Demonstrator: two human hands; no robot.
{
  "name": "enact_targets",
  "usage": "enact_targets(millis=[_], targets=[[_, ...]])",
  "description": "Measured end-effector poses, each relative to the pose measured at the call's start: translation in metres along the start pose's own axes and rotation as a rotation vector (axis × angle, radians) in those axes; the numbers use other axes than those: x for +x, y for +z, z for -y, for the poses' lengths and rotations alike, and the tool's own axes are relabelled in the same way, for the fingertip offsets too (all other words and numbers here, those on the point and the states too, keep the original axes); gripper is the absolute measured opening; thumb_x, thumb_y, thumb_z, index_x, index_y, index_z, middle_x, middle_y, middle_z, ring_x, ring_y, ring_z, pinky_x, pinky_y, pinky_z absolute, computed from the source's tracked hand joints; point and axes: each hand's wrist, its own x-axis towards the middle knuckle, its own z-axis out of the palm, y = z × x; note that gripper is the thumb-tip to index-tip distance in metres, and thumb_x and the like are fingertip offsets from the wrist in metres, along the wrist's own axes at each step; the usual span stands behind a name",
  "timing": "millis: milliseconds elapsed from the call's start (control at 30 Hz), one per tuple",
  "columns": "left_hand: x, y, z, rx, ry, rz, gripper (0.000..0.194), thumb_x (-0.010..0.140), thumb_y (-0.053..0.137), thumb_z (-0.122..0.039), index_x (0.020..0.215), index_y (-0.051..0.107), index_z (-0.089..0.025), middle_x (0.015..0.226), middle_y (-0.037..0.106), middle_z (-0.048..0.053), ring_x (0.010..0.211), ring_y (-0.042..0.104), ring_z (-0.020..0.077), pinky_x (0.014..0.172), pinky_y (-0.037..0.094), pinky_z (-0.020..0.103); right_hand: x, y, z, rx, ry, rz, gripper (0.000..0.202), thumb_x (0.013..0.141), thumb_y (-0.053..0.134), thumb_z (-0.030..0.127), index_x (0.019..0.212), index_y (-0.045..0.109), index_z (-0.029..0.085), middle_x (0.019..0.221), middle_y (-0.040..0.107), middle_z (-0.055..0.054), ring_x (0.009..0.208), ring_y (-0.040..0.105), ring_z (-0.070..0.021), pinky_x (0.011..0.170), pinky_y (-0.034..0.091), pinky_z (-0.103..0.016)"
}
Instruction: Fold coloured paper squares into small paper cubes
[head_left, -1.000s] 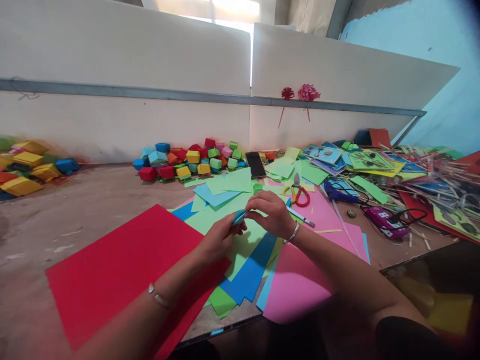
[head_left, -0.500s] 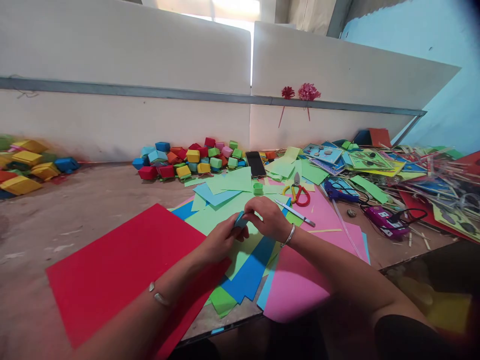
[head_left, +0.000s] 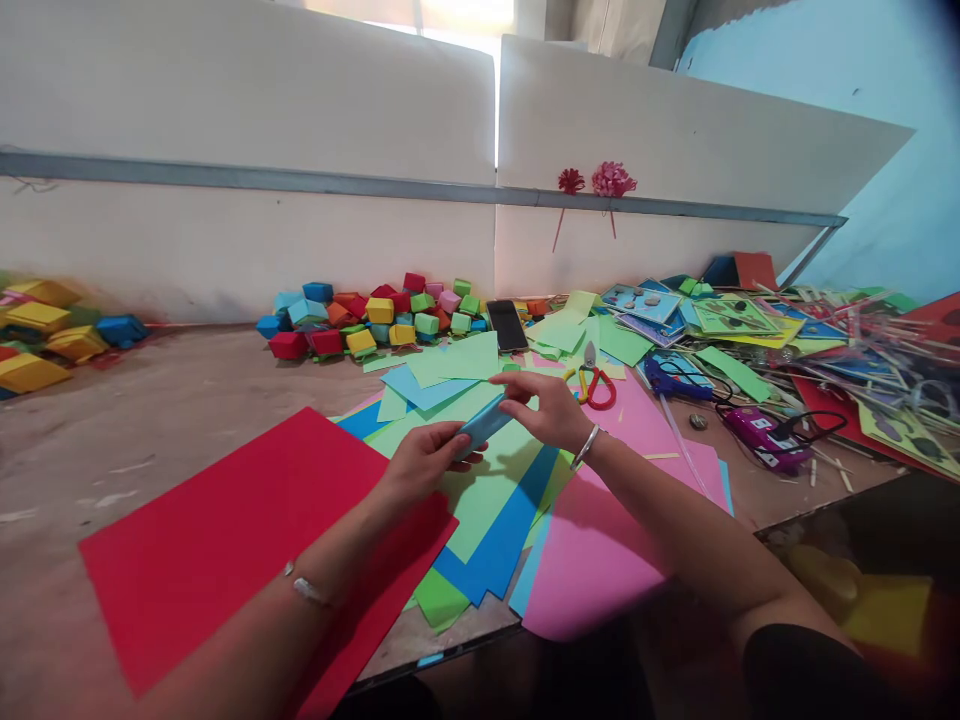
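Note:
A light blue folded paper strip (head_left: 481, 428) is held up between my two hands, over the stacked sheets. My left hand (head_left: 421, 462) grips its lower left end, thumb on top and fingers curled beneath. At the upper right end my right hand (head_left: 553, 412) has thumb and fingers closed on the edge. Below them lie light green sheets (head_left: 480, 500) on blue paper (head_left: 517, 525). A large red sheet (head_left: 247, 540) lies under my left forearm, and pink sheets (head_left: 600, 560) lie under my right forearm.
Small coloured paper boxes (head_left: 381, 310) are heaped along the back, with more yellow ones (head_left: 45, 318) at far left. A phone (head_left: 508, 326), scissors (head_left: 596, 385), a blue glue gun (head_left: 679, 380) and a purple corded device (head_left: 765, 435) lie on the table (head_left: 187, 385). Sticks and cards crowd the right.
The blue paper shows longer now, slanting up between the hands. My right hand has shifted to its upper end and the left hand slightly left. The knife seen beside the right hand is now hidden.

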Motion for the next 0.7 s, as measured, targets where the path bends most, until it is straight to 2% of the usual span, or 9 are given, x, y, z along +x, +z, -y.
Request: enact_targets(millis=[100, 167, 267, 367, 467, 567, 700], targets=[[0.002, 0.002, 0.003, 0.021, -0.002, -0.041, 0.069, 0.056, 0.080, -0.067, 0.101, 0.070, -0.015, 0.090, 0.077, 0.010, 0.079, 0.072, 0.0259, 0.071, 0.055, 0.037, 0.002, 0.000, -0.004, -0.001, 0.069, 0.110, 0.014, 0.083, 0.064, 0.016, 0.093, 0.074, 0.016, 0.084, 0.071, -0.004, 0.072, 0.061, -0.0124, 0.069, 0.049, -0.025], [0.001, 0.003, 0.002, 0.056, 0.002, -0.030, 0.066, 0.058, 0.079, -0.065, 0.100, 0.071, -0.015, 0.088, 0.076, 0.009, 0.078, 0.071, 0.0254, 0.070, 0.054, 0.036, 0.002, 0.002, -0.004, -0.027, 0.083, 0.096, 0.008, 0.082, 0.067, 0.016, 0.083, 0.074, 0.015, 0.078, 0.069, -0.003, 0.071, 0.059, -0.0120, 0.068, 0.047, -0.025], [-0.001, 0.003, -0.004, 0.180, 0.072, -0.002, 0.050, 0.068, 0.071, -0.061, 0.088, 0.073, -0.015, 0.084, 0.075, 0.008, 0.079, 0.067, 0.0236, 0.070, 0.050, 0.032, 0.002, 0.005, -0.002, -0.058, 0.102, 0.012, 0.008, 0.079, 0.067, 0.013, 0.073, 0.072, 0.015, 0.069, 0.065, -0.001, 0.068, 0.055, -0.0112, 0.065, 0.042, -0.023], [-0.002, -0.001, -0.009, 0.300, 0.165, -0.083, 0.043, 0.073, 0.063, -0.058, 0.076, 0.073, -0.016, 0.080, 0.072, 0.006, 0.076, 0.062, 0.0207, 0.066, 0.046, 0.029, 0.002, 0.007, -0.001, -0.048, 0.128, 0.005, 0.011, 0.079, 0.065, 0.013, 0.070, 0.069, 0.016, 0.066, 0.062, 0.001, 0.065, 0.052, -0.0104, 0.063, 0.039, -0.022], [-0.002, -0.005, -0.011, 0.372, 0.182, -0.192, 0.037, 0.071, 0.063, -0.052, 0.077, 0.074, -0.017, 0.078, 0.070, 0.005, 0.074, 0.059, 0.0200, 0.062, 0.043, 0.028, 0.002, 0.009, -0.005, -0.051, 0.139, 0.080, 0.012, 0.081, 0.062, 0.014, 0.071, 0.068, 0.016, 0.066, 0.060, 0.002, 0.063, 0.050, -0.0097, 0.061, 0.038, -0.022], [-0.002, -0.006, -0.012, 0.359, 0.112, -0.206, 0.036, 0.065, 0.068, -0.045, 0.086, 0.076, -0.017, 0.074, 0.070, 0.004, 0.069, 0.059, 0.0193, 0.061, 0.042, 0.028, 0.001, 0.012, -0.011, -0.103, 0.094, 0.163, 0.010, 0.080, 0.064, 0.013, 0.071, 0.068, 0.015, 0.067, 0.060, 0.002, 0.065, 0.051, -0.0100, 0.063, 0.038, -0.022], [-0.002, -0.004, -0.012, 0.285, 0.080, -0.202, 0.029, 0.059, 0.069, -0.039, 0.076, 0.076, -0.016, 0.069, 0.071, 0.005, 0.066, 0.059, 0.0193, 0.059, 0.042, 0.028, -0.003, 0.019, -0.014, -0.090, -0.032, 0.248, 0.005, 0.081, 0.070, 0.016, 0.076, 0.070, 0.015, 0.071, 0.062, 0.000, 0.068, 0.053, -0.0112, 0.065, 0.039, -0.023]])
